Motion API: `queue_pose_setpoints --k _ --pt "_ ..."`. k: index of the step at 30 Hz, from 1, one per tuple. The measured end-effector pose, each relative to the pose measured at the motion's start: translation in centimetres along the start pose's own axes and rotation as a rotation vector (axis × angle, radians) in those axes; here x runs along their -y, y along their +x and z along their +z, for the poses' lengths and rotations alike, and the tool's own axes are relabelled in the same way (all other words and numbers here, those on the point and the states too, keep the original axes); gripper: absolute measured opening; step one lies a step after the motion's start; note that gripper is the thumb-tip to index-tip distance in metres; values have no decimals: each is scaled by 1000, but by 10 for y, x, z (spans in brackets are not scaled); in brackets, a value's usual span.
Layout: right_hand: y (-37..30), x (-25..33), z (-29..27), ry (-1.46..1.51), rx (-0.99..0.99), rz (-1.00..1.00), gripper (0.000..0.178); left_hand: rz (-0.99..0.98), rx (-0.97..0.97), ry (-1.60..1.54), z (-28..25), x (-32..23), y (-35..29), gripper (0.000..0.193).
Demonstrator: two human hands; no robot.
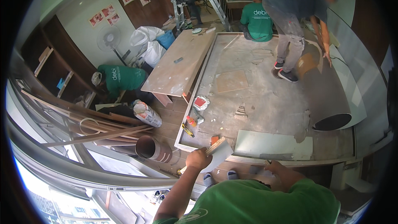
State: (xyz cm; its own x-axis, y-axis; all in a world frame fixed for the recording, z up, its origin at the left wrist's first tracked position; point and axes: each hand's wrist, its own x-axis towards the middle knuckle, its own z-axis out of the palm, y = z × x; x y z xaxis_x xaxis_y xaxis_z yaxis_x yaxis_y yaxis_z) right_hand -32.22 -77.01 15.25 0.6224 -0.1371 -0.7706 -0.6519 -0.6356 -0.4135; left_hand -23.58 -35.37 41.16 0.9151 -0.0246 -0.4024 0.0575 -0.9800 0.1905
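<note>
The left hand [199,159] and the right hand [277,168] are well apart, both at the near side of the work area. The left is closed on a pale flat plate with a straw-coloured strip along its upper edge [219,155], gripped at the strip, presumably to leave the broad face free. The right is closed on a short, light-coloured grip [268,163]; what it belongs to cannot be told.

The largest item is a wide grey table with a raised wooden rim [265,116]. To its left stands a long light-brown wooden table [178,62] with pale spots on its top.

A thick dark-brown cylindrical roll [329,95] lies along the right side of the grey table, its open end toward the wearer; the rim there may help to check it from rolling off. A co-worker in a dark shirt [294,0] stands on the table and bends toward the roll, apparently to reach its far end.

A pale rectangular sheet [265,141] lies flat just inside the near rim, a position that suits reach from this side. Farther in lies a tan square board [232,81].

Small items are grouped at the left rim, seemingly to keep the middle free: a white plastic-lined bowl with red contents [202,103], an orange-red bottle [191,120] and a yellow-and-black hand tool [188,130].
</note>
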Motion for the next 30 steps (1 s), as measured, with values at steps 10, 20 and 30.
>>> queue_pose_setpoints --k 10,20,30 --pt "6 -13 3 -58 -25 -61 67 12 -1 8 0 -3 4 42" --pt "14 -11 8 -67 -54 -45 66 77 -82 48 6 -2 3 40" --pt "15 -15 9 -47 -70 -49 66 66 -78 25 5 -2 0 43"
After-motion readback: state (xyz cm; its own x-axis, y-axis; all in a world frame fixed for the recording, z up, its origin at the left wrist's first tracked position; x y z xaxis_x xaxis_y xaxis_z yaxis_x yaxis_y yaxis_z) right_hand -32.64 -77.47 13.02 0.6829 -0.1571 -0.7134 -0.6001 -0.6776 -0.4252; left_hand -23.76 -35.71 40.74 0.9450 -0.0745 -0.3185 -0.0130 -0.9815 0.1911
